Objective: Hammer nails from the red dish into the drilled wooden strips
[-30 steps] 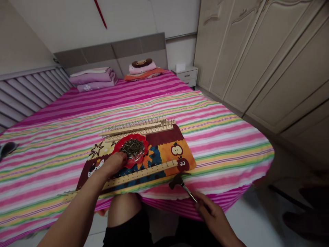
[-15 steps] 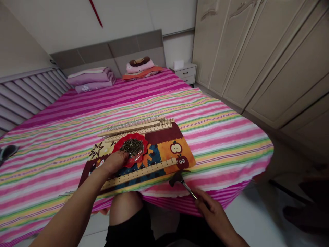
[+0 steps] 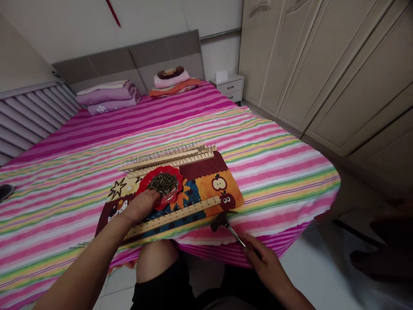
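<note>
My left hand [image 3: 143,205] rests at the near left side of a red scalloped dish [image 3: 178,173], its bent fingertips among the loose nails [image 3: 165,184]. What those fingers hold is hidden. In my right hand [image 3: 263,263] is a claw hammer [image 3: 232,232], gripped by its handle, with the dark head low beside the near edge of a patterned board [image 3: 200,165]. Across the near part of the board lies a wooden strip [image 3: 183,212] with small nails or nail holes along it. Behind the dish are more wooden strips [image 3: 167,160] with many nails standing up from them.
The board lies on a bed with a striped cover [image 3: 271,172]. Folded bedding [image 3: 109,98] and a second folded pile [image 3: 172,82] sit near the headboard. A nightstand [image 3: 229,87] and wardrobe [image 3: 309,73] stand beyond. A dark object [image 3: 6,191] lies at far left.
The view has shifted slightly. My left hand stays at the dish, its fingertips a little further into the nails. My right hand keeps the hammer in nearly the same place.
</note>
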Motion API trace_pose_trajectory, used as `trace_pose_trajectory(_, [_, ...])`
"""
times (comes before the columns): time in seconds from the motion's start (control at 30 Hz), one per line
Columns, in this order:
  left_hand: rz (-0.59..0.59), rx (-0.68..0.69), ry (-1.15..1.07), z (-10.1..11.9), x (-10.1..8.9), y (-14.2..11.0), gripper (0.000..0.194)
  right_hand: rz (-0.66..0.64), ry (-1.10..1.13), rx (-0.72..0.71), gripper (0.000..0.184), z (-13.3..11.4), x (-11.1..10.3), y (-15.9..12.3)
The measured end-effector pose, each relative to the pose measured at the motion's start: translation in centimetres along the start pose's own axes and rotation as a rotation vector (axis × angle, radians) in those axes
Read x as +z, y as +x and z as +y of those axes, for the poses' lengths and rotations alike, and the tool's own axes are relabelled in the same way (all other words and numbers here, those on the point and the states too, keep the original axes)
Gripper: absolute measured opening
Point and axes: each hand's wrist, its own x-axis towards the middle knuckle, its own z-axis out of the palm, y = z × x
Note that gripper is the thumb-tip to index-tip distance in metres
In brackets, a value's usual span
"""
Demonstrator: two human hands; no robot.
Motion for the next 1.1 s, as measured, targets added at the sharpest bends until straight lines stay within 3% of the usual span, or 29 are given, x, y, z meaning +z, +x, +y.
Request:
trace_pose_trajectory(0.1, [0.047, -0.103, -0.126, 0.2, -0.3, -0.4, 0.017, -0.019, 0.001, -0.005, 0.032, -0.1, -0.1, 0.0])
trace_pose_trajectory(0.23, [0.188, -0.391, -0.341, 0.7, -2.8, -1.3, 0.014, -0.027, -0.003, -0.004, 0.032, 0.1, 0.0, 0.0])
trace_pose_trajectory(0.33, [0.355, -0.374, -0.740, 3.0, -4.1, -2.1, 0.025, -0.028, 0.003, -0.010, 0.033, 0.2, 0.1, -0.1])
trace_pose_trajectory(0.4, [0.349, -0.307, -1.058, 5.5, -3.9, -2.7, 0.041, -0.030, 0.008, -0.021, 0.034, 0.2, 0.1, -0.1])
trace_pose_trajectory(0.53, [0.348, -0.249, -1.329, 10.9, -1.3, -3.0, 0.042, -0.035, 0.008, -0.043, 0.034, 0.2, 0.1, -0.3])
trace_pose_trajectory(0.67, [0.455, -0.385, -1.440, 14.1, 1.9, -1.7, 0.044, -0.042, 0.016, -0.066, 0.035, 0.4, 0.1, -0.3])
trace_pose_trajectory(0.77, [0.509, -0.458, -1.435, 15.0, 4.0, -0.7, 0.041, -0.039, 0.027, -0.078, 0.035, 0.7, 0.2, -0.2])
trace_pose_trajectory(0.9, [0.596, -0.484, -1.266, 15.4, 6.1, -0.1, 0.033, -0.031, 0.030, -0.081, 0.035, 1.0, 0.2, -0.1])
trace_pose_trajectory(1.1, [0.671, -0.443, -1.160, 15.3, 7.7, 0.2, 0.028, -0.035, 0.021, -0.079, 0.035, 0.8, 0.2, -0.2])
